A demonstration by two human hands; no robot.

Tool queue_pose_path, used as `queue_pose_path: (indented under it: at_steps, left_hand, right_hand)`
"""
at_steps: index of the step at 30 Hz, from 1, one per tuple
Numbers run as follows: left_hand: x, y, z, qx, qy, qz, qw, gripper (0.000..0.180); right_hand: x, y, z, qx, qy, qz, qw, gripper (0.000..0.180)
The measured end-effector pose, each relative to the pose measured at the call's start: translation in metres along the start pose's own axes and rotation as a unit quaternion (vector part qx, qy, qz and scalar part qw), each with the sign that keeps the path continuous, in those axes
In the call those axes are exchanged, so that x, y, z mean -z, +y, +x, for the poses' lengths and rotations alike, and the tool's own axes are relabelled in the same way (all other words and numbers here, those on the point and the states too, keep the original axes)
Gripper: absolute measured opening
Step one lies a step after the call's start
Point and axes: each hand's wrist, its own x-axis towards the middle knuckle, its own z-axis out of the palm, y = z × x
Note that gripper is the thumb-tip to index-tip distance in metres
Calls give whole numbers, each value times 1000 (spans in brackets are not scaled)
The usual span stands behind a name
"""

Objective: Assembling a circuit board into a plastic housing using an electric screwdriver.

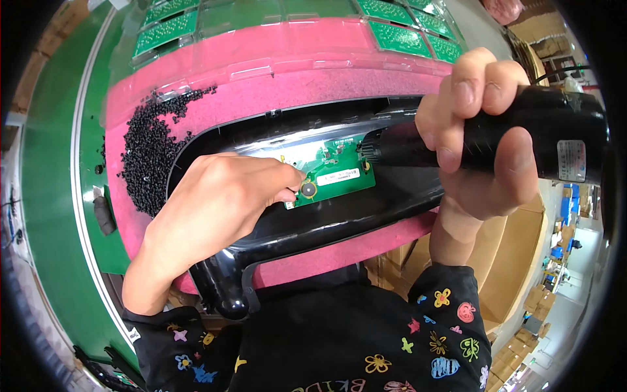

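A green circuit board [339, 178] with a white label strip and a round buzzer-like part lies inside a long glossy black plastic housing [307, 230]. My right hand [486, 130] is wrapped round a black electric screwdriver [539, 137], held nearly level from the right. Its ribbed nose meets the board's right end; the bit itself is hidden. At the board's left end, my left hand [219, 196] has its thumb and fingers pinched together by the round part. Whatever they pinch, if anything, is hidden.
A heap of small black screws [147, 153] lies on the pink mat [261, 85], left of the housing. Clear plastic trays [261, 18] with more green boards [398, 39] stand at the back. A cardboard box [513, 255] is at the right, and a green surface [49, 163] runs along the left.
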Motion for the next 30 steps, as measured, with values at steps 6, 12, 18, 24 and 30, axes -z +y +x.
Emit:
queue_pose_path:
  at_steps: [6,12,18,24,30]
  left_hand:
    - [0,-1,-2,43,-12,-27,999,20]
    - [1,1,-2,54,-21,-20,998,18]
    - [-1,-1,-2,21,5,10,1000,12]
    - [-2,-1,0,2,91,-100,991,8]
    - [1,1,-1,61,83,-159,982,10]
  right_hand:
    - [-2,8,10,-6,-77,-5,997,31]
    - [-6,18,12,48,-57,6,997,27]
    - [2,-5,1,14,-12,116,993,28]
    - [-12,-8,2,53,62,346,935,26]
    - [-20,-3,0,40,92,322,942,24]
